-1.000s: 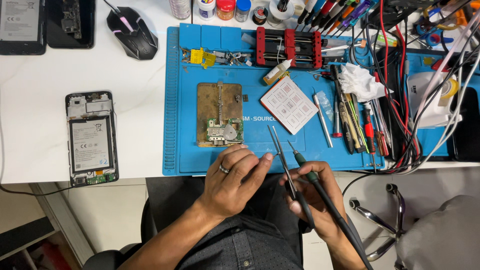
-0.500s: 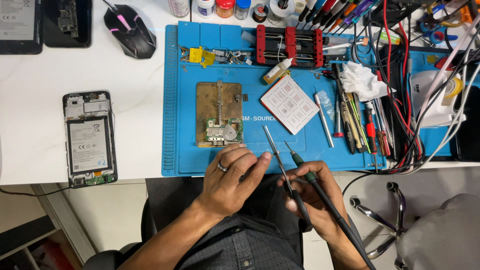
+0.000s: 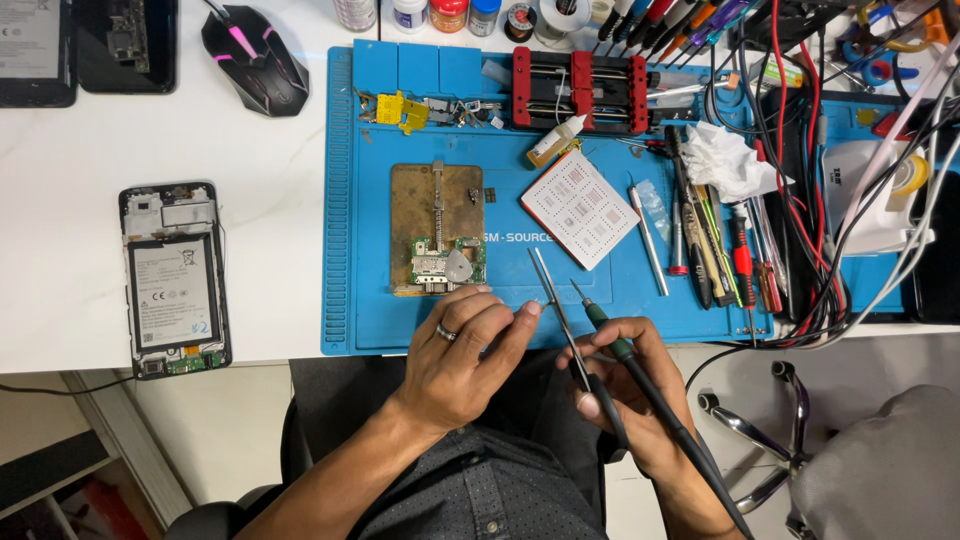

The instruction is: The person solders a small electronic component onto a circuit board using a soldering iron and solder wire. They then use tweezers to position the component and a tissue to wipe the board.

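My right hand (image 3: 628,388) grips a soldering iron (image 3: 612,338) with a green collar and black cable, together with slim metal tweezers (image 3: 553,295). Both tips point up over the front edge of the blue mat (image 3: 375,300). My left hand (image 3: 462,352), wearing a ring, has its fingers curled. Its index fingertip rests against the tweezers' shaft, and I see nothing inside the hand. Just above the left knuckles, a small green circuit board (image 3: 445,266) is clamped on a brass-coloured holder plate (image 3: 415,215).
An opened phone (image 3: 175,280) lies left on the white table, with a black mouse (image 3: 255,45) further back. On the mat are a white stencil sheet (image 3: 580,207), a red-and-black clamp fixture (image 3: 580,90), a row of screwdrivers (image 3: 712,250), a crumpled tissue (image 3: 730,160) and tangled cables (image 3: 830,230).
Almost nothing differs. The view has drifted slightly, and both hands keep the same hold and place at the mat's front edge.
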